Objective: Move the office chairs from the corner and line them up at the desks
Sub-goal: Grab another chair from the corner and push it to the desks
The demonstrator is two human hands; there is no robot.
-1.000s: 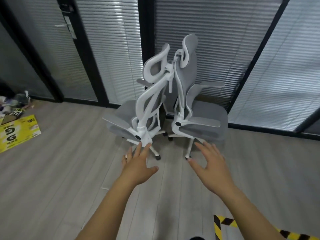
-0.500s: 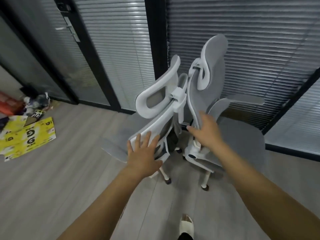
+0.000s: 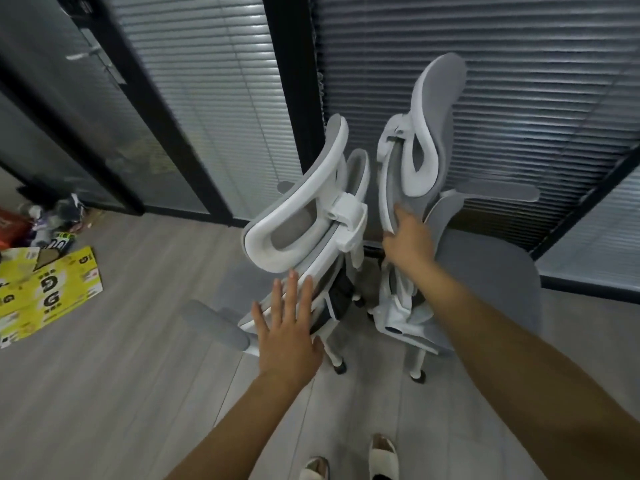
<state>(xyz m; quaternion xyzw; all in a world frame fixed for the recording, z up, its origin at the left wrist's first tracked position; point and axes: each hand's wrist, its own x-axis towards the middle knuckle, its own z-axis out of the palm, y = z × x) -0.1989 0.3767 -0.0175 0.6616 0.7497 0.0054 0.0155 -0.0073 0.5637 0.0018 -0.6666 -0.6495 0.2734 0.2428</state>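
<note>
Two grey and white chairs are standing back to back in the corner by the window blinds [image 3: 207, 98]: the left chair [image 3: 304, 216] is leaning its tall back toward the person with its seat pointing left, and the right chair [image 3: 485, 265] is standing straight up with its seat pointing right. The left hand [image 3: 289, 341] is reaching flat, fingers straight and spread, against the low part of the left chair's back (it looks like it is touching). The right hand [image 3: 408, 244] is curling its fingers round the edge of the right chair's back.

yellow cardboard [image 3: 48, 292] — flat on floor [image 3: 104, 410] | clutter pile [image 3: 52, 216] behind it | blinds [image 3: 207, 98] down
</note>
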